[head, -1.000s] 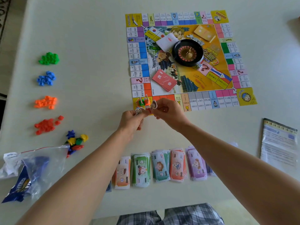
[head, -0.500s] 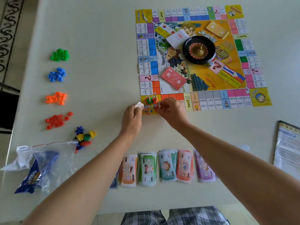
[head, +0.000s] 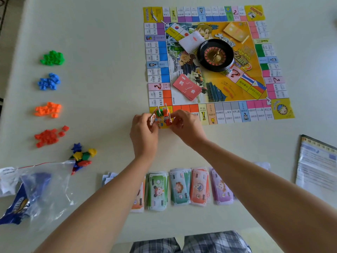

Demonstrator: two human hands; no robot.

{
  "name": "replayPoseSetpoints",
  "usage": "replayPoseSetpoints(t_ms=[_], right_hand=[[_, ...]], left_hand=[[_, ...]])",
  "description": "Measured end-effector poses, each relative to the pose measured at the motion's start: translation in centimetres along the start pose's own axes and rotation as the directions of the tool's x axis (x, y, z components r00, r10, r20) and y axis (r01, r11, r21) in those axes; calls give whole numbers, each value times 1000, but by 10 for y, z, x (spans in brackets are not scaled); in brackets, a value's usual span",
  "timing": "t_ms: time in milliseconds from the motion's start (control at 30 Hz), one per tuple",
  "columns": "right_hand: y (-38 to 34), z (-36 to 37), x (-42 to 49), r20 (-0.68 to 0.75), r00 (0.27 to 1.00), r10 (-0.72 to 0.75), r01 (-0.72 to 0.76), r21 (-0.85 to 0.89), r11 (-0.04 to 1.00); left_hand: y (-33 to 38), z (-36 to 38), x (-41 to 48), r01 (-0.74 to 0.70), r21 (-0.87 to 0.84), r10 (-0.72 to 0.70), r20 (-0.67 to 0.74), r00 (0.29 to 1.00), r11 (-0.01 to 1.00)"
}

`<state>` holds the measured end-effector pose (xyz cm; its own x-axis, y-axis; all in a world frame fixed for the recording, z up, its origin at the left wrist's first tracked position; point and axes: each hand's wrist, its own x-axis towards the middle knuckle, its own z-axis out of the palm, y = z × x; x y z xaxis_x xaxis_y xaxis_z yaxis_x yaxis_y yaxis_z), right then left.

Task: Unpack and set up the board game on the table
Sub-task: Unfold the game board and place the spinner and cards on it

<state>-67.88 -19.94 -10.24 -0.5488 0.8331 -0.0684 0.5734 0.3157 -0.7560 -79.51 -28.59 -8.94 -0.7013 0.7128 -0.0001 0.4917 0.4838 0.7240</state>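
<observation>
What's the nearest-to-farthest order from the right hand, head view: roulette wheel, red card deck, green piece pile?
1. red card deck, just beyond the right hand, on the board.
2. roulette wheel, board centre.
3. green piece pile, far left.

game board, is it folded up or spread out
Spread out. The game board lies flat on the table, every edge row showing, with the roulette wheel standing on it.

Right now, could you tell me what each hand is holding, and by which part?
The left hand pinches a small card figure by its edge; the right hand pinches a red-based pawn, exact grip hidden.
</observation>
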Motion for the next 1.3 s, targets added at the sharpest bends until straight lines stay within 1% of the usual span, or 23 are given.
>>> replayPoseSetpoints(t_ms=[100,267,433,567,767,867,967,1067,1167,1233,1300], right_hand=[[0,3,1,9,1000,11,-11,0,1000],[-1,2,3,23,999,23,-23,-26,999],[0,4,4,24,1000,13,-12,-30,999],[1,2,5,35,999,10,-9,-16,1000],[4,7,8,13,1000,16,-16,-27,1000],[4,4,8,37,999,33,-33,-3,999],[5,-3,4,33,999,43,-44,34,998],[7,-16,-5,33,998,52,-54,52,997],[13,-33,-20,44,998,51,-52,41,998],[21,-47,-31,41,997,65,-67,58,996],[31,-65,-45,47,995,89,-92,72,993]], left_hand=[[8,4,0,-10,10,10,8,1000,1000],[4,11,-1,24,38,-27,69,997,999],[0,4,-1,19,37,-23,122,992,999],[-5,1,3,48,63,-56,130,990,997],[-1,7,9,46,108,-60,131,990,993],[-2,9,8,44,127,-62,144,988,991],[-3,3,3,34,114,-50,137,989,993],[1,-5,-9,27,68,-33,86,996,997],[13,-6,-28,-20,72,16,55,998,997],[25,-1,-43,-50,60,47,62,997,997],[41,9,-61,-69,36,65,100,993,997]])
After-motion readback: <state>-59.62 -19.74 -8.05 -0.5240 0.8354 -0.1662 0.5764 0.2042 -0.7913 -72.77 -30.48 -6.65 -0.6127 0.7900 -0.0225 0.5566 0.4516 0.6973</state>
